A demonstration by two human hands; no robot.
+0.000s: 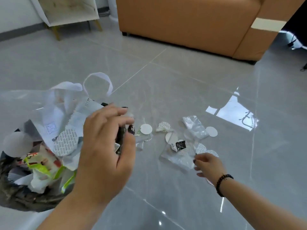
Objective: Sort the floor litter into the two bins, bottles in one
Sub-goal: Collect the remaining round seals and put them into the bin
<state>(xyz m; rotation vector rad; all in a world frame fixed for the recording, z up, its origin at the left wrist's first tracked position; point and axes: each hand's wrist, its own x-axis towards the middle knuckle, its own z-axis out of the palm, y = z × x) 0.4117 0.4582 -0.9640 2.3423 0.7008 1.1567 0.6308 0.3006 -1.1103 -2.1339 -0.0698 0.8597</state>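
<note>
left hand (pixel 106 146) blurred, hiding dark item

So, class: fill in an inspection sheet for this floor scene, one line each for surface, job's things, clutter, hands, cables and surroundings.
Surface: glossy grey tile floor, window glare at right.
Job's things: bin at left, full of wrappers; white discs and clear wrappers scattered on the floor; no bottles seen.
Clutter: white bag over the bin.
Hands: left hand holds a dark item; right hand touches a clear wrapper.
Cables: dark cable at far right.
Surroundings: orange sofa, white cabinet.
</note>
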